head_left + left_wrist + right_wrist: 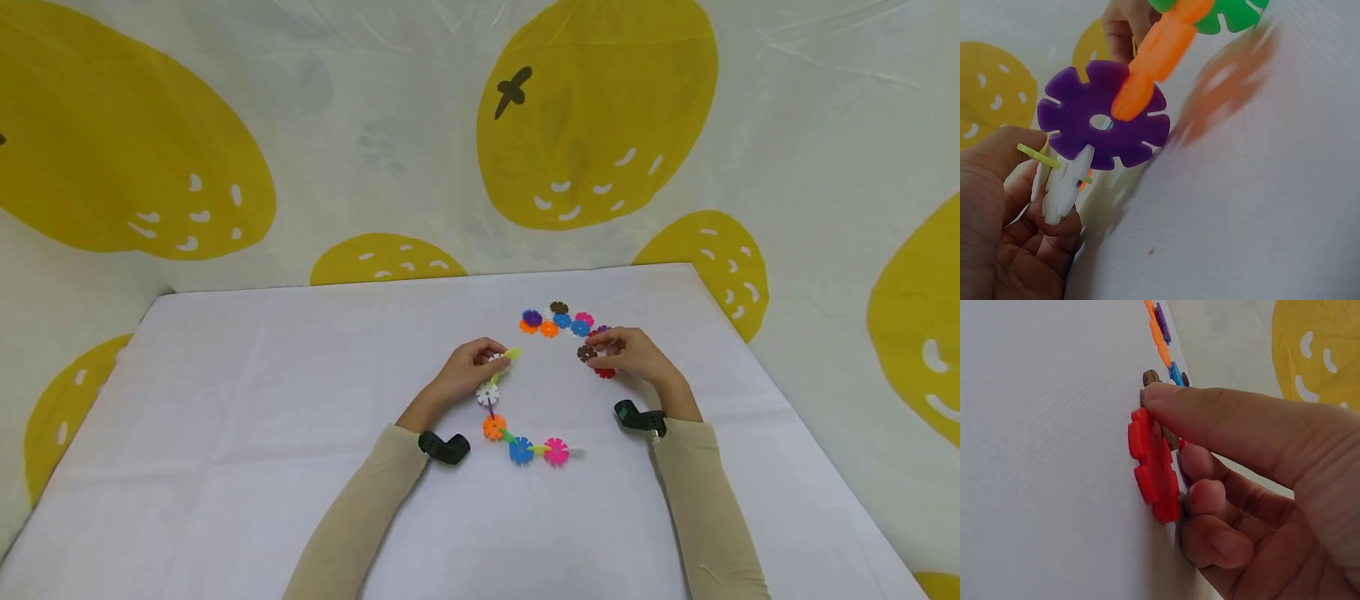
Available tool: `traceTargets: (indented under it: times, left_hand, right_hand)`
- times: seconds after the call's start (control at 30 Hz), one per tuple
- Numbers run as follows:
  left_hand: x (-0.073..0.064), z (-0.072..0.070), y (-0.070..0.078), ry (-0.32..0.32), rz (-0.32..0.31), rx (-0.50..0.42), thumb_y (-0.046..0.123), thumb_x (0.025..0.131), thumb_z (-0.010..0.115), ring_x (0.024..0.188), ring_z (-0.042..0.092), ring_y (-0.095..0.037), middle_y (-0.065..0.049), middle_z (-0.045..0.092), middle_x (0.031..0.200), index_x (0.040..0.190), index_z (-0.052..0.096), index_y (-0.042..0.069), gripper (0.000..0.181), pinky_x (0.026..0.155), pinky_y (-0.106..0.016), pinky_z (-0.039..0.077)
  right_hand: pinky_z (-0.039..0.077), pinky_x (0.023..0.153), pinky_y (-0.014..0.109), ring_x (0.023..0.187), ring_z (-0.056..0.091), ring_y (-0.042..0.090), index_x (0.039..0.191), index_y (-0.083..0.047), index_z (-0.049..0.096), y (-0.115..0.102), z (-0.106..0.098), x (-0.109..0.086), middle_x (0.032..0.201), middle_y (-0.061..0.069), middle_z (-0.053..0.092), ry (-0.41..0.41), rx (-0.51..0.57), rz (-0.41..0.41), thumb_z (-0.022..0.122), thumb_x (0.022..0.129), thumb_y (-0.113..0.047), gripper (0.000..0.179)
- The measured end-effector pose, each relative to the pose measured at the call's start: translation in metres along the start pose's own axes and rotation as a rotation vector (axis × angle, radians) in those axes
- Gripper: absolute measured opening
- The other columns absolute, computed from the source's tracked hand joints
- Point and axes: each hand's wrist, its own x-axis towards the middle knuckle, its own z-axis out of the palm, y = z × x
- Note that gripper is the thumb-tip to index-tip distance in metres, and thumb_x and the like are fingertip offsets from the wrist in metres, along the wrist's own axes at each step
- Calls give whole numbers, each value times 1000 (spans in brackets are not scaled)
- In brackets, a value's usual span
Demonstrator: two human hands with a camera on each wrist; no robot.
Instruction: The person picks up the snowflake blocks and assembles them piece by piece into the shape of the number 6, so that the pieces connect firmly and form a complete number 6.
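Observation:
My left hand [468, 368] pinches the upper end of a chain of notched plastic discs, at a white disc [1063, 187] with a yellow disc [513, 353] slotted into it. Down from there the chain runs through another white disc [487, 394], a purple disc [1104, 115], an orange disc [494, 427], a green disc, a blue disc [521, 451] and a pink disc [557, 451]. On the right, my right hand [633, 354] pinches a brown disc [587, 354] between thumb and fingers. A red disc [1152, 465] lies right beside that brown disc.
Behind the hands lies a loose group of discs, among them a purple one [532, 317], an orange one [550, 329], a blue one [581, 327] and another brown one [558, 307]. A white cloth [262, 417] covers the table; a patterned curtain [405, 167] hangs behind it.

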Motion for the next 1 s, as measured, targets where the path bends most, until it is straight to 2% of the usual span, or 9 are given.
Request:
traceTargets:
  times: [0.13, 0.23, 0.47, 0.67, 0.77, 1.0]
  left_hand:
    - [0, 0, 0, 1, -3, 2, 25, 95, 65, 77, 48, -14, -3, 56, 88, 117, 65, 8, 28, 65, -23, 39]
    - [0, 0, 0, 0, 3, 5, 25, 95, 64, 78, 48, -14, -3, 57, 91, 120, 65, 9, 29, 66, -23, 39]
    - [0, 1, -1, -16, 14, -3, 24, 96, 64, 74, 48, -13, -1, 56, 82, 119, 66, 8, 28, 63, -22, 38]
    - [1, 2, -3, -26, 25, 0, 25, 96, 64, 74, 48, -13, -1, 57, 83, 119, 66, 9, 28, 63, -22, 38]
    - [1, 2, -4, -29, 28, 5, 25, 96, 63, 74, 48, -13, -1, 57, 83, 119, 66, 8, 29, 63, -22, 38]
    - [1, 1, -4, -33, 32, 7, 25, 96, 63, 74, 49, -12, -2, 60, 86, 119, 66, 8, 29, 65, -22, 39]
  right_hand:
    - [46, 68, 26, 88, 48, 26, 120, -1, 65, -1, 1, 1, 103, 16, 60, 2, -24, -13, 77, 84, -15, 40]
    - [46, 66, 25, 86, 48, 26, 118, 1, 64, -1, 2, 2, 102, 16, 59, -1, 4, -32, 76, 84, -12, 38]
    - [44, 65, 20, 82, 49, 26, 115, 1, 60, 3, 5, 6, 102, 18, 58, 15, 59, -71, 78, 83, -10, 38]
    - [50, 74, 19, 91, 57, 27, 119, 2, 60, 4, 9, 7, 108, 18, 62, 6, 96, -59, 70, 91, -16, 35]
    - [51, 74, 19, 92, 59, 26, 119, 2, 61, 2, 13, 7, 108, 19, 63, 13, 111, -64, 66, 94, -18, 33]
    - [53, 73, 20, 85, 63, 22, 122, 2, 61, -9, 22, 9, 112, 19, 65, 9, 291, -28, 64, 96, -20, 35]
